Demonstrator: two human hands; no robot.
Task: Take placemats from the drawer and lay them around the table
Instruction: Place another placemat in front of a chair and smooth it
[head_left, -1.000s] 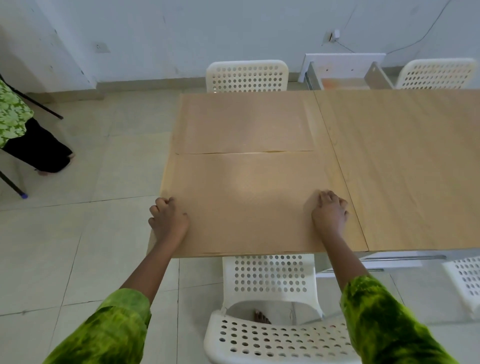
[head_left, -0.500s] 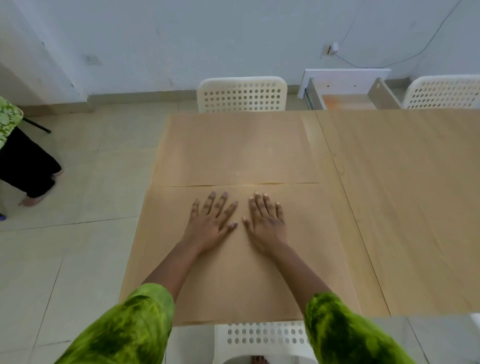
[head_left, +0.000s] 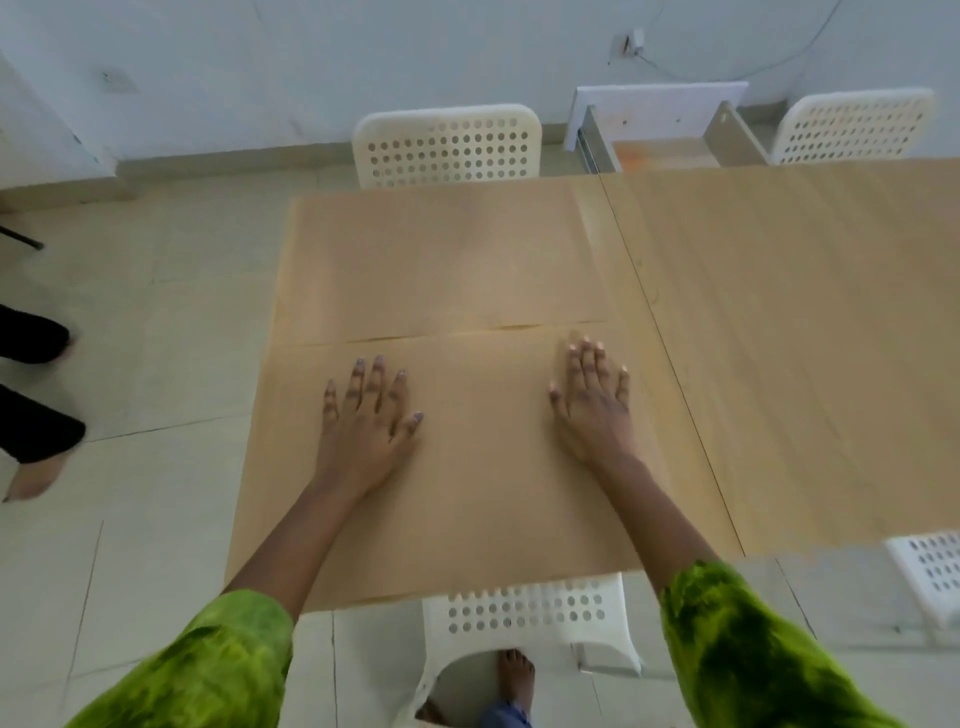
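Two thin, flat, tan rectangular placemats lie on the left end of the pale wood-grain table (head_left: 779, 322), their colour nearly matching its top. The near placemat (head_left: 483, 467) reaches the table's near edge and left edge, slightly overhanging the near-left corner; the far placemat (head_left: 441, 260) lies along the far edge, and the two meet edge to edge in a faint, slightly wavy seam across the tabletop.

Both hands rest palm down on the near placemat, fingers spread flat and grasping nothing. The left hand (head_left: 366, 431) lies towards the mat's middle-left, the right hand (head_left: 595, 410) near its right edge, fingertips just short of the seam. Mottled green fabric sleeves (head_left: 748, 644) cover the forearms.

A straight joint line runs across the tabletop just right of the mats. Beyond the far edge stands an open white drawer (head_left: 665, 140) with metal side rails. White perforated plastic chairs (head_left: 447, 145) stand along the far and near edges.
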